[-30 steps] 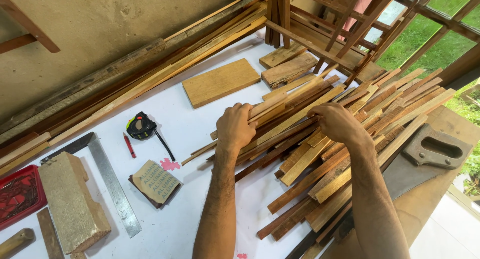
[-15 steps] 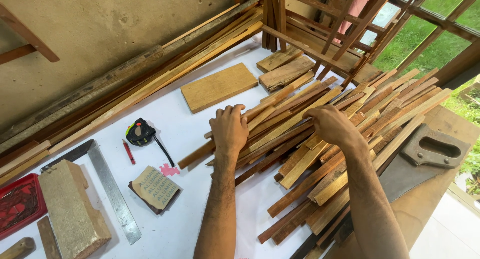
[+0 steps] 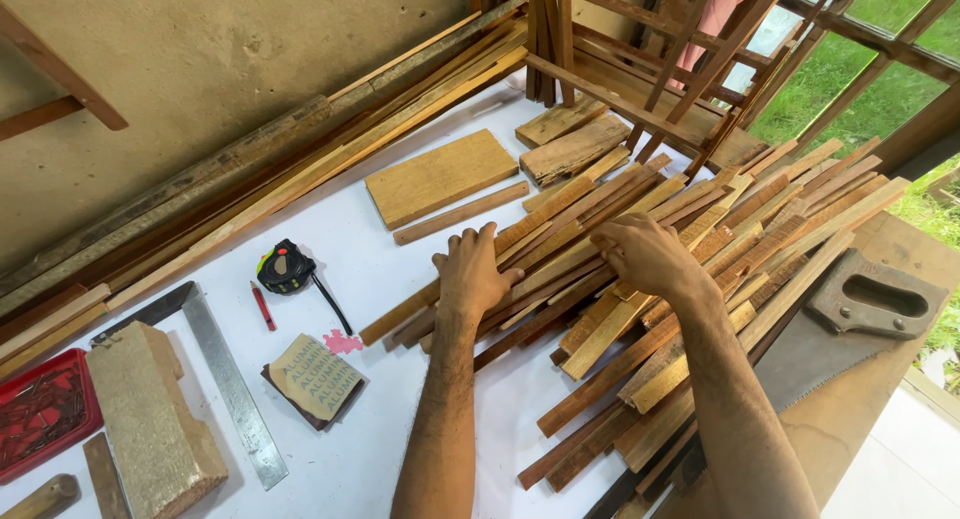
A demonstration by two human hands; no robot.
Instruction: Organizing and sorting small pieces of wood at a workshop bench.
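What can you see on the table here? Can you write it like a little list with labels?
left hand: flat on the pile of wood strips
right hand: on the same pile
handsaw: right of the pile, partly under it
tape measure: on the white table, left of the hands
red pencil: beside the tape measure
metal square: near the sanding block

Two hands (image 3: 560, 264); one saw (image 3: 850, 319); one tape measure (image 3: 286, 267).

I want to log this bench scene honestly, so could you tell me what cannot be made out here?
Head view only:
- Saw: the blade's far end runs under the wooden strips.
- Red tray: cut by the left edge.
- Left hand and right hand: the strips beneath the palms are covered.
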